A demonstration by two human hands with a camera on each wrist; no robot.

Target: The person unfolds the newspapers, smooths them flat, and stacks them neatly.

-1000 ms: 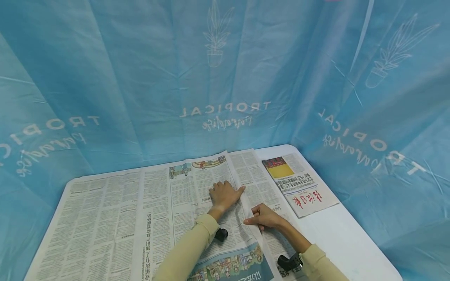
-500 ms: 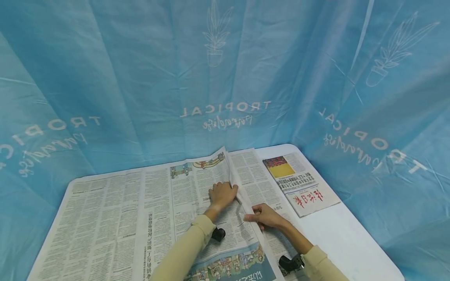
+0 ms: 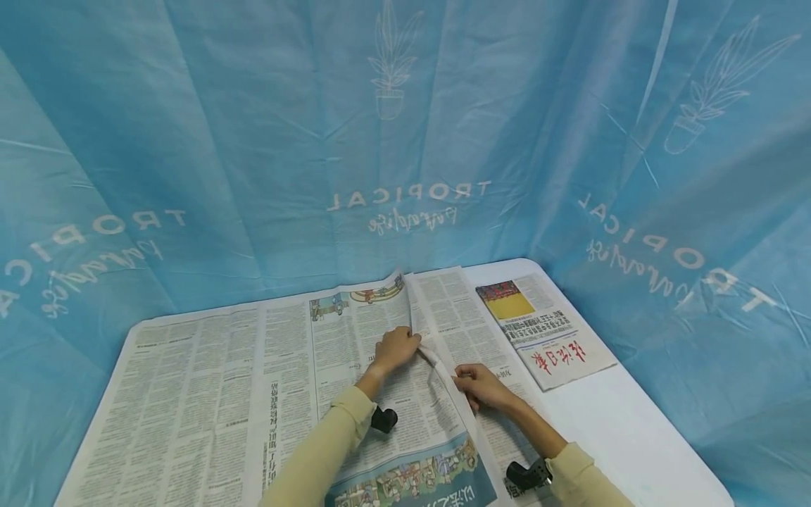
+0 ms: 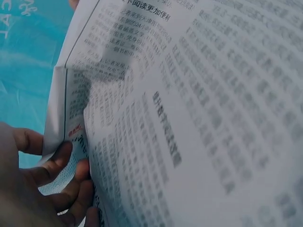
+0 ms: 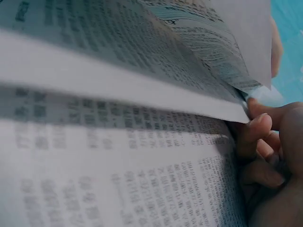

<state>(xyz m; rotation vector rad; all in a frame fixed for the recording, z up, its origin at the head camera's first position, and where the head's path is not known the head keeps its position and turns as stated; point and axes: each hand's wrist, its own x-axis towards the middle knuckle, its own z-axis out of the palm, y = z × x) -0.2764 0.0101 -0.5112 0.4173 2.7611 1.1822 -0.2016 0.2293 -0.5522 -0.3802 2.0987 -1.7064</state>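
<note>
A large newspaper sheet (image 3: pixel 215 380) lies spread over the white table, with its right margin raised in a creased ridge. My left hand (image 3: pixel 395 348) pinches that edge near the middle; in the left wrist view the thumb and fingertips (image 4: pixel 61 153) hold the lifted paper. Lower along the same margin, my right hand (image 3: pixel 483 387) pinches the edge between thumb and index finger. The right wrist view has the paper's pale border (image 5: pixel 142 87) running to those fingers (image 5: pixel 259 125). More newsprint (image 3: pixel 453 310) lies flat underneath, to the right of the ridge.
A folded newspaper (image 3: pixel 548 334) with a red title and a yellow picture rests on the right of the white table (image 3: pixel 624 429). Blue printed curtains (image 3: pixel 285 141) hang close behind and beside the table. Each wrist carries a black camera (image 3: pixel 384 420).
My left hand has drawn back leftward and slightly up, lifting and bending the sheet's right edge into a ridge. The right hand has shifted slightly right and up, still at the edge.
</note>
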